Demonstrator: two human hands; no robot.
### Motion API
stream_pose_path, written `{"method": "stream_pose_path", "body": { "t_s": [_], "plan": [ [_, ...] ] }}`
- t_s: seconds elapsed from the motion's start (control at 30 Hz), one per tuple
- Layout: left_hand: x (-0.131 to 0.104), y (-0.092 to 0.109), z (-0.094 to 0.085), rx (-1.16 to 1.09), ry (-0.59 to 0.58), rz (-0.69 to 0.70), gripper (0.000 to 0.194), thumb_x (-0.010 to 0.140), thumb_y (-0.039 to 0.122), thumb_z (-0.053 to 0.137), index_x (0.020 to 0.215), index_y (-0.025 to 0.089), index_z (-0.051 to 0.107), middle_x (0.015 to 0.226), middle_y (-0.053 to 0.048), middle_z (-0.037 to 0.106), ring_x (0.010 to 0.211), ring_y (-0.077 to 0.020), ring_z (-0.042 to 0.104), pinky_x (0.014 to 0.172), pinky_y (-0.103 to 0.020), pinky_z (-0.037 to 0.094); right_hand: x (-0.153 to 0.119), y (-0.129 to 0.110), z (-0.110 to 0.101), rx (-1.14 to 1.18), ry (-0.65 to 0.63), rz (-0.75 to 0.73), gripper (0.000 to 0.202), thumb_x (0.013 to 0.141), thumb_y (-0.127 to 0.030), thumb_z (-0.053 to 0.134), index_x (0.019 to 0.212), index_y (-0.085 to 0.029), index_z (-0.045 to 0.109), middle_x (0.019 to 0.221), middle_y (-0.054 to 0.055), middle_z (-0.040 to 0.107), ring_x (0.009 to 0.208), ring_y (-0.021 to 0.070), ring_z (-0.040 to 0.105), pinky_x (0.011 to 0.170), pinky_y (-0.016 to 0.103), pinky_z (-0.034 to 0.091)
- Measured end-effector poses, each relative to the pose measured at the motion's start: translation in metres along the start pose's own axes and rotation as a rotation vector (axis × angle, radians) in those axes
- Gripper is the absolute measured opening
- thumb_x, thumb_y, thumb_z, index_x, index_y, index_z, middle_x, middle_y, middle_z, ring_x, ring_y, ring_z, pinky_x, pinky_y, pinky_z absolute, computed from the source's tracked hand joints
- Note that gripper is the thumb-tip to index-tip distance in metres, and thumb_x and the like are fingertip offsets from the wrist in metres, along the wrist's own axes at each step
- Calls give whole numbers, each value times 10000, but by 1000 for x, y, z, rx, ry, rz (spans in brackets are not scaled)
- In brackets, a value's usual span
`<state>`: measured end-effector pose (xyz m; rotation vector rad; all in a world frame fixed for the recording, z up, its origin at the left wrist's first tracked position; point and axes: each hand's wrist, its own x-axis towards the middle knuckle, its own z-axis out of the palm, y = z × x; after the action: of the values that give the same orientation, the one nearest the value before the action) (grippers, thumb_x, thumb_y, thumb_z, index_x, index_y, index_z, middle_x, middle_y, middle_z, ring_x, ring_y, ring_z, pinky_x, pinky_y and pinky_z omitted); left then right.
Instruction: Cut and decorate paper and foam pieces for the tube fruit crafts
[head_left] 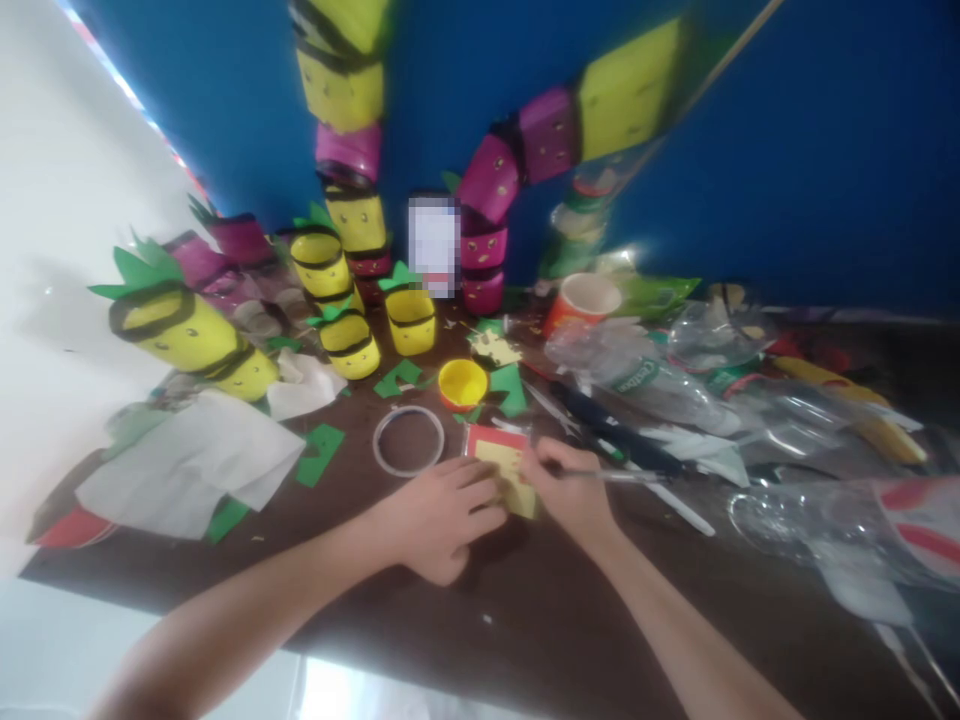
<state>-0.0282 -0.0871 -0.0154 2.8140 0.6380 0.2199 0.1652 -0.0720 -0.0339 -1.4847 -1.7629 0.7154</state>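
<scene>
My left hand (450, 515) lies over the lower left part of a pale yellow paper piece (517, 490), fingers spread on it. A red piece (499, 438) shows under the yellow one's top edge. At the paper's right edge, my right hand (574, 490) is closed round a thin pen-like tool (630, 476), whose shaft sticks out to the right; its tip is too blurred to make out. A clear tape ring (409, 441) and a small yellow cup (463, 384) stand just beyond my hands.
Yellow pineapple-like cups (349, 345) and magenta ones (484, 245) stand at the back. Plastic bottles (652, 380), a paper cup (585, 305) and scissors (551, 408) crowd the right. White paper (195, 465) and green scraps (320, 455) lie left.
</scene>
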Motion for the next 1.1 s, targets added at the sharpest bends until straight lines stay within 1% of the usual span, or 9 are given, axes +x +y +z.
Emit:
{"method": "stream_pose_path", "body": {
  "t_s": [0.33,0.53,0.87,1.1],
  "plan": [
    [0,0,0,-2,-1,8,394,647,214,493,1031,133,526,1169,-129,505,1143,-291,409,983,-431,323,-2,5,1,12,17,20,353,751,-252,490,462,-189,297,442,-57,290,444,73,286,417,207,244],
    [0,0,1,-4,12,11,388,649,212,489,1026,130,530,1186,-125,496,1147,-285,406,992,-417,318,0,4,-1,8,-27,-8,348,752,-259,480,448,-184,327,439,-52,296,444,76,292,417,211,246],
    [1,0,0,-8,8,14,379,646,208,495,1016,133,533,1138,-125,520,1131,-291,414,975,-432,332,0,6,1,-17,-30,-27,350,758,-264,478,465,-186,305,454,-54,276,453,74,280,428,215,238],
    [0,0,1,-1,5,11,383,642,213,517,1017,135,523,1145,-133,511,1138,-276,405,975,-419,338,0,5,1,-21,-46,-28,349,764,-269,473,458,-181,328,451,-52,288,449,75,287,431,219,244]
  ]
}}
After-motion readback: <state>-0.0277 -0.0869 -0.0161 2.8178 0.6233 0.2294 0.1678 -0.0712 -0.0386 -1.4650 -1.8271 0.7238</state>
